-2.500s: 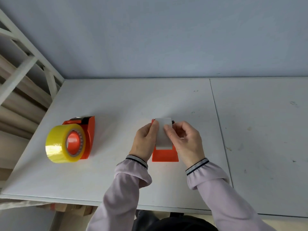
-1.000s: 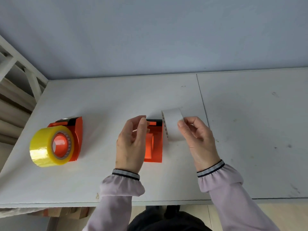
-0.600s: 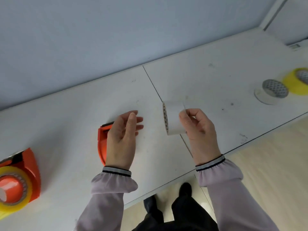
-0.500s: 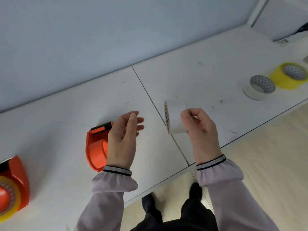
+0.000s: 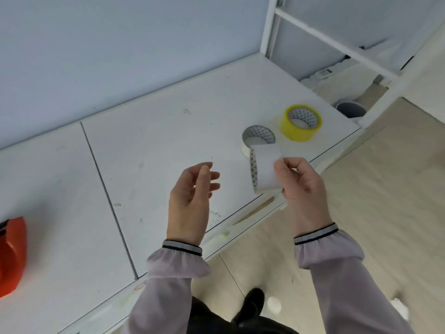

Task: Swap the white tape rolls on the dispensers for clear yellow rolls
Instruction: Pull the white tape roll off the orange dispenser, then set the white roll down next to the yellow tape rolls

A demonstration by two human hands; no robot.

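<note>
Your right hand holds a white tape roll by its outer band, thumb pressed on the near face and the other fingers curled behind it. The roll stands on edge in the air, its printed core rim turned to the left, above the front edge of the desk. Your left hand is empty and loosely spread, palm turned inward toward the roll, fingers slightly bent, hovering over the desk and well apart from the roll.

Just beyond the held roll, a second white roll lies flat on the desk, partly hidden behind the one in your hand. Just beside it, farther right, a clear yellow roll also lies flat, near the desk's right end; the two look close, but you cannot tell whether they touch.

Far to your left, at the picture's edge, an orange dispenser sits on the desk, only partly in view; whether it carries a roll cannot be told. A seam runs across the desk between the dispenser and your left hand. A white frame rises at the desk's far right corner.
</note>
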